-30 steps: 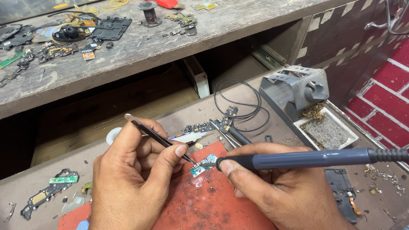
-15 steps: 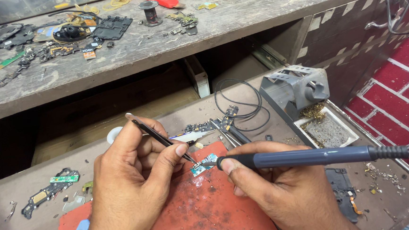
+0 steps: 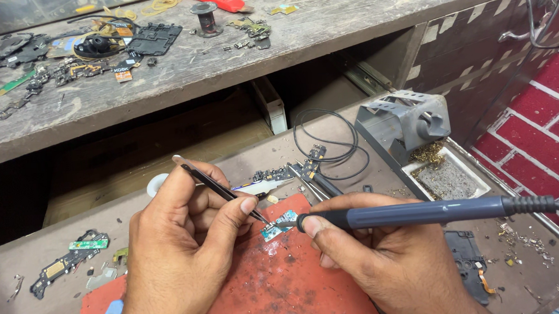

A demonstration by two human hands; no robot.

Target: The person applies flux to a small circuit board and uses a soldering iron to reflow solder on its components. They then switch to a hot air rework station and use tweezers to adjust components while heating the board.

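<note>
My left hand grips black tweezers, their tips pressed down on a small blue-green circuit board. That board lies on a worn red work mat. My right hand holds a grey-blue soldering iron like a pen, its tip touching the small board from the right. The iron's black cable runs off the right edge.
A grey soldering iron stand with a sponge tray sits to the right. Thin black wire loops and small parts lie behind the mat. Loose boards lie left. The upper shelf carries scattered phone parts.
</note>
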